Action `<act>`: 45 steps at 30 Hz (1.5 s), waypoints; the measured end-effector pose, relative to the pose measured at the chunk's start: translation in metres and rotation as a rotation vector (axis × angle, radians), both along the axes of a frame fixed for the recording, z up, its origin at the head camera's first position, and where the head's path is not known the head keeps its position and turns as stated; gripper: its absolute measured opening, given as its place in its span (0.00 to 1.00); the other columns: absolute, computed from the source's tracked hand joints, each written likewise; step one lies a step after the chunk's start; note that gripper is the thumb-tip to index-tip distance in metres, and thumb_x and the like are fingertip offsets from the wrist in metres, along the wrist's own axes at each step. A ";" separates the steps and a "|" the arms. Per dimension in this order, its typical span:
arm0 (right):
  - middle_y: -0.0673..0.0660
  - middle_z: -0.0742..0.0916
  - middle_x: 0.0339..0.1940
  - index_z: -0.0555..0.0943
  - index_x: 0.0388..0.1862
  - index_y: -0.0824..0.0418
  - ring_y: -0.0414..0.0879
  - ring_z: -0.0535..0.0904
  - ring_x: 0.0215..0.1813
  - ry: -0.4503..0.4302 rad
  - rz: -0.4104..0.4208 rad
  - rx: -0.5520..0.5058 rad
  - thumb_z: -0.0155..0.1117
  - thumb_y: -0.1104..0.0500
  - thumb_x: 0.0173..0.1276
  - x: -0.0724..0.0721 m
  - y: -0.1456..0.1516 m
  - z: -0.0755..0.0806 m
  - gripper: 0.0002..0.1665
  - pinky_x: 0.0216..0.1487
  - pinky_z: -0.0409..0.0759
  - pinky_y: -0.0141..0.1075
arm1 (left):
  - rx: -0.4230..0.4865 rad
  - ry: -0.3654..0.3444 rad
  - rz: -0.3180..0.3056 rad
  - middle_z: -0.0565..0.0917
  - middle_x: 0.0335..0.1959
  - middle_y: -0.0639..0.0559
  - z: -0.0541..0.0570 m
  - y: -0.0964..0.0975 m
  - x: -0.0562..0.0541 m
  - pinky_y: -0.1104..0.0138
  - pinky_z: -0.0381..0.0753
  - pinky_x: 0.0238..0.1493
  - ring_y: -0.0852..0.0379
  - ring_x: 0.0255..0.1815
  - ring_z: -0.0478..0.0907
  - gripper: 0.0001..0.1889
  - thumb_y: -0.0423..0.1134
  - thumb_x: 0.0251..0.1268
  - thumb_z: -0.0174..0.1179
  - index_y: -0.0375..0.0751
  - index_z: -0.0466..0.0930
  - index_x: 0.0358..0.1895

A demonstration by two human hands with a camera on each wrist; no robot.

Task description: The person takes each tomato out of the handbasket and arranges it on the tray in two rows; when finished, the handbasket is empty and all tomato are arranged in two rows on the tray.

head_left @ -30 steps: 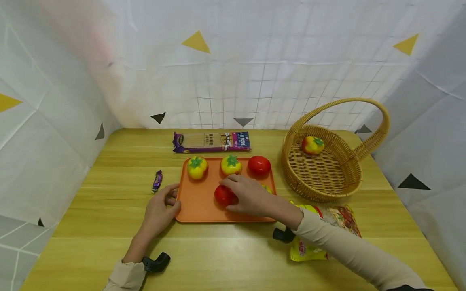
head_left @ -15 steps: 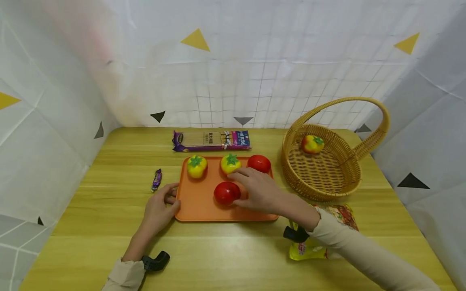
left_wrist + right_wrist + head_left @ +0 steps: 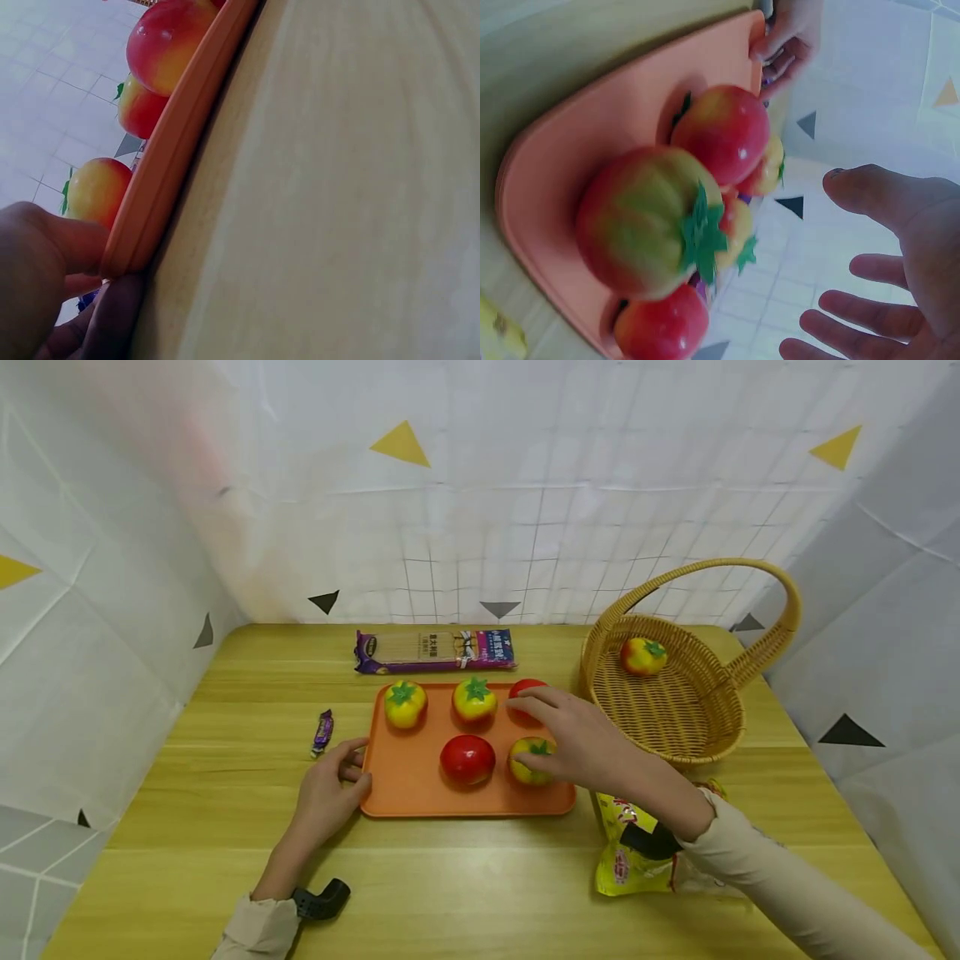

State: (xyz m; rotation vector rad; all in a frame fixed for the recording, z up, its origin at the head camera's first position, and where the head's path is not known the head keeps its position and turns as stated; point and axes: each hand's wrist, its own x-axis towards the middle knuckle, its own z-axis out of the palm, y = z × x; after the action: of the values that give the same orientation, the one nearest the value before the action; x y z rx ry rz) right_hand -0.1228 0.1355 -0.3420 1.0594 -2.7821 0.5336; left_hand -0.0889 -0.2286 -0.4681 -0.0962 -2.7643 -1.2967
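An orange tray (image 3: pixel 405 789) bears several toy tomatoes, some with the red underside up and others showing a yellow top with green leaves. My left hand (image 3: pixel 326 797) pinches the tray's left edge; in the left wrist view its fingers (image 3: pixel 79 244) wrap the rim. Over the tray's right side hovers my right hand (image 3: pixel 585 743), its fingers spread and nothing held. Below it a yellow-topped tomato (image 3: pixel 522 771) is partly covered by the thumb, and a red tomato (image 3: pixel 527 690) behind is partly hidden. Another red tomato (image 3: pixel 467 760) sits at the front middle.
A wicker basket (image 3: pixel 648 718) with a tall handle stands at the right, one tomato (image 3: pixel 642 656) inside. Behind the tray lies a pasta pack (image 3: pixel 435 652). A small purple candy (image 3: pixel 322 732) is to the left, and a yellow food bag (image 3: pixel 626 872) lies under my right forearm.
My right hand has let go of the front middle red tomato, opened, and moved right above the yellow-topped tomato. The left hand has stayed at the tray's edge.
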 end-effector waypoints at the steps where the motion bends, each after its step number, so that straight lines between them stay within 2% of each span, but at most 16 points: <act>1: 0.58 0.81 0.60 0.78 0.65 0.58 0.54 0.81 0.55 0.010 -0.007 -0.003 0.78 0.46 0.57 0.000 0.003 0.001 0.38 0.47 0.83 0.47 | 0.000 0.000 0.001 0.83 0.45 0.47 0.000 0.000 0.000 0.60 0.81 0.40 0.56 0.37 0.82 0.27 0.31 0.61 0.63 0.41 0.76 0.66; 4: 0.60 0.81 0.61 0.78 0.65 0.59 0.57 0.80 0.57 0.039 -0.014 -0.015 0.78 0.45 0.57 -0.001 0.011 0.004 0.39 0.49 0.82 0.50 | 0.002 0.002 -0.002 0.83 0.45 0.47 0.000 0.000 0.000 0.60 0.81 0.40 0.56 0.37 0.82 0.27 0.31 0.61 0.63 0.40 0.76 0.66; 10: 0.60 0.82 0.59 0.79 0.62 0.61 0.56 0.80 0.57 0.093 -0.005 -0.044 0.81 0.49 0.54 -0.004 0.026 0.009 0.39 0.51 0.81 0.50 | 0.007 0.009 -0.009 0.83 0.45 0.46 0.001 0.001 0.000 0.60 0.81 0.40 0.55 0.37 0.83 0.27 0.30 0.61 0.63 0.39 0.76 0.66; 16: 0.61 0.82 0.58 0.80 0.61 0.62 0.57 0.80 0.57 0.083 -0.034 -0.065 0.80 0.51 0.56 -0.005 0.044 0.011 0.35 0.53 0.80 0.52 | 0.000 0.006 0.000 0.83 0.44 0.46 0.000 0.000 -0.001 0.60 0.81 0.40 0.55 0.37 0.82 0.27 0.30 0.60 0.63 0.39 0.76 0.65; 20: 0.59 0.84 0.56 0.82 0.59 0.61 0.55 0.82 0.53 0.092 -0.063 -0.075 0.79 0.53 0.57 -0.007 0.059 0.009 0.31 0.49 0.81 0.51 | -0.004 -0.004 0.005 0.82 0.45 0.47 -0.001 0.001 -0.001 0.60 0.80 0.41 0.56 0.37 0.82 0.27 0.30 0.61 0.64 0.40 0.76 0.66; 25: 0.58 0.86 0.52 0.83 0.55 0.61 0.53 0.84 0.48 0.147 -0.088 -0.111 0.79 0.56 0.56 -0.010 0.078 0.009 0.27 0.45 0.82 0.50 | -0.004 -0.007 0.010 0.83 0.45 0.47 -0.002 0.000 -0.001 0.59 0.81 0.41 0.56 0.37 0.82 0.27 0.31 0.60 0.64 0.41 0.76 0.66; 35: 0.60 0.88 0.46 0.85 0.52 0.63 0.55 0.85 0.42 0.216 -0.117 -0.123 0.79 0.61 0.54 -0.018 0.102 0.012 0.25 0.39 0.81 0.51 | 0.003 -0.013 0.013 0.83 0.45 0.47 0.000 0.001 0.000 0.60 0.80 0.39 0.56 0.37 0.82 0.28 0.31 0.60 0.64 0.41 0.76 0.66; 41: 0.62 0.87 0.44 0.84 0.51 0.67 0.56 0.84 0.41 0.209 -0.175 -0.113 0.79 0.62 0.54 -0.029 0.117 0.012 0.25 0.40 0.80 0.53 | 0.001 -0.014 0.010 0.83 0.45 0.47 -0.001 0.001 0.000 0.62 0.80 0.39 0.57 0.37 0.82 0.28 0.31 0.60 0.65 0.41 0.76 0.66; 45: 0.66 0.86 0.46 0.83 0.52 0.69 0.61 0.83 0.44 0.170 -0.223 -0.095 0.78 0.60 0.56 -0.035 0.124 0.013 0.26 0.43 0.78 0.56 | -0.005 -0.017 0.009 0.82 0.45 0.47 -0.001 0.001 0.000 0.62 0.81 0.39 0.57 0.37 0.82 0.28 0.31 0.60 0.65 0.42 0.76 0.66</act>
State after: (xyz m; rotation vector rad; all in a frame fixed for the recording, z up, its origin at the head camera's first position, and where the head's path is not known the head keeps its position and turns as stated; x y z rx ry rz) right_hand -0.1582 0.2594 -0.3293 0.7268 -2.6505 0.5154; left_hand -0.0887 -0.2277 -0.4688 -0.0726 -2.7788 -1.2951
